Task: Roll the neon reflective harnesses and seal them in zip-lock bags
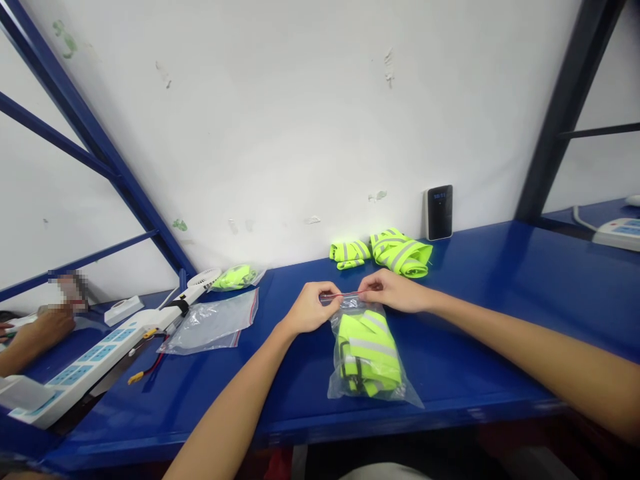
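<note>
A clear zip bag point(336, 385) lies near the front edge of the blue table, with a folded neon-yellow reflective vest point(373, 350) inside it. My left hand point(315, 307) pinches the left end of the bag's red-lined zip strip between thumb and fingers. At the strip's right end, my right hand point(387, 291) grips it in a similar pinch. The bag's mouth points away from me, toward the wall. Behind my hands sit two rolled neon-yellow reflective bundles, a small one point(350, 253) and a larger one point(401, 252).
Flat clear zip bags point(215, 323) lie to the left, beside a long white power strip point(83, 363) and yellow-ended cables point(136, 378). A bagged yellow bundle point(235, 277) rests near the wall. A black-faced clock-like device point(439, 213) stands at the back right. Another person's hand point(53, 327) shows far left.
</note>
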`<state>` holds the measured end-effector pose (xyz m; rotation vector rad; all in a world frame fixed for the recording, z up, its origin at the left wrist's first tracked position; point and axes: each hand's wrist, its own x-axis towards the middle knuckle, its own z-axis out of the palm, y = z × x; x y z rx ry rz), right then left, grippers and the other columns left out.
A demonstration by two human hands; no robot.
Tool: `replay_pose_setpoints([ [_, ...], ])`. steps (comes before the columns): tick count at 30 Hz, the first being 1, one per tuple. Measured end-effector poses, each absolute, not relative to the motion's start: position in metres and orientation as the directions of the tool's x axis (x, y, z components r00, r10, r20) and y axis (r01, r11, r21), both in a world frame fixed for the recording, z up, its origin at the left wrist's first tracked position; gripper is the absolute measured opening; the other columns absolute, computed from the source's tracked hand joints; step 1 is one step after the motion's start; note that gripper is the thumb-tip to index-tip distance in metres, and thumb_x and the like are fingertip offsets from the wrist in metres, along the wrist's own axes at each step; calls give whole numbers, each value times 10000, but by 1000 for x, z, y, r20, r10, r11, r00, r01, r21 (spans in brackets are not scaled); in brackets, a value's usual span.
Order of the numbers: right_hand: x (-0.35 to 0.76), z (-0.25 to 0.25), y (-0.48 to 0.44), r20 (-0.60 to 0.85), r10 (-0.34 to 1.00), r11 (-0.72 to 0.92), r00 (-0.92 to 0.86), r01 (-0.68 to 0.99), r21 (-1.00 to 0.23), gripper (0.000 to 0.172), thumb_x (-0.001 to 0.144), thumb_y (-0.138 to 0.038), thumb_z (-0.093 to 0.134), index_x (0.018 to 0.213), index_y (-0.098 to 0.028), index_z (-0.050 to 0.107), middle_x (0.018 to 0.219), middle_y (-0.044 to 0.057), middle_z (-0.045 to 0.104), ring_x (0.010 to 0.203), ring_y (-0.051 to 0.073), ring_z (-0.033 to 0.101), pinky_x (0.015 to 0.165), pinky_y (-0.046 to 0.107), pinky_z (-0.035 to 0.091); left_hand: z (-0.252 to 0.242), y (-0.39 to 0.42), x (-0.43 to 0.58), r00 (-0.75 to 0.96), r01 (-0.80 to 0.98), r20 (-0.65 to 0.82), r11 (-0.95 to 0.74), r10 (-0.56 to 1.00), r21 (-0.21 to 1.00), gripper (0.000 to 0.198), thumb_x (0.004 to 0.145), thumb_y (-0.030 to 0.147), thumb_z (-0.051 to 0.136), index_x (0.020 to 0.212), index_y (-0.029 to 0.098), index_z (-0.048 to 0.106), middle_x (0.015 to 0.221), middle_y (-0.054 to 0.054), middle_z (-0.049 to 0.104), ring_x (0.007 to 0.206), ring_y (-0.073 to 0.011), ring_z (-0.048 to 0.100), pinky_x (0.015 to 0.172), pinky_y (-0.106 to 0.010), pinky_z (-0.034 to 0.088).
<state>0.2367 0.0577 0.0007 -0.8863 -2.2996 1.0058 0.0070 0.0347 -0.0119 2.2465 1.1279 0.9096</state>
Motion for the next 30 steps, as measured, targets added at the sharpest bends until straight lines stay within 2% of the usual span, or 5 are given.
replay_pose_setpoints([
  [6, 233, -2, 57, 177, 697, 529, -695, 332, -781, 334, 820, -423, 597, 878, -130, 748, 801, 56, 713, 714, 179, 595, 659, 271, 442, -10, 36, 5, 477, 473, 266, -499, 838, 726, 208, 829, 302, 607, 855, 127, 717, 810, -46, 713, 730, -148, 619, 698, -234, 475],
  [13, 234, -7, 63, 157, 740, 483, -654, 354, -801, 315, 752, -386, 682, 897, -122, 773, 819, 73, 742, 731, 200, 619, 670, 283, 465, -11, 38, 6, 465, 520, 273, -509, 842, 686, 204, 822, 305, 620, 836, 135, 731, 807, -53, 731, 728, -155, 631, 690, -238, 476],
  [20, 231, -3, 56, 182, 741, 509, -646, 363, -781, 284, 802, -358, 624, 853, -117, 766, 755, 62, 722, 661, 171, 590, 614, 265, 430, -12, 37, 5, 472, 562, 300, -545, 829, 622, 205, 835, 294, 586, 833, 139, 720, 778, -42, 715, 712, -148, 615, 679, -235, 462],
  [25, 227, -5, 52, 176, 764, 469, -621, 346, -813, 269, 801, -347, 616, 833, -121, 758, 756, 62, 720, 671, 172, 587, 617, 266, 425, -9, 35, 5, 477, 556, 317, -561, 820, 613, 181, 821, 257, 575, 817, 138, 710, 782, -41, 710, 701, -139, 600, 677, -230, 457],
  [30, 223, -15, 53, 247, 765, 504, -595, 314, -804, 236, 807, -322, 597, 796, -122, 724, 705, 44, 684, 655, 164, 575, 601, 257, 411, -7, 32, 8, 467, 560, 316, -553, 826, 618, 148, 792, 218, 566, 777, 130, 684, 738, -36, 678, 681, -133, 577, 662, -226, 446],
])
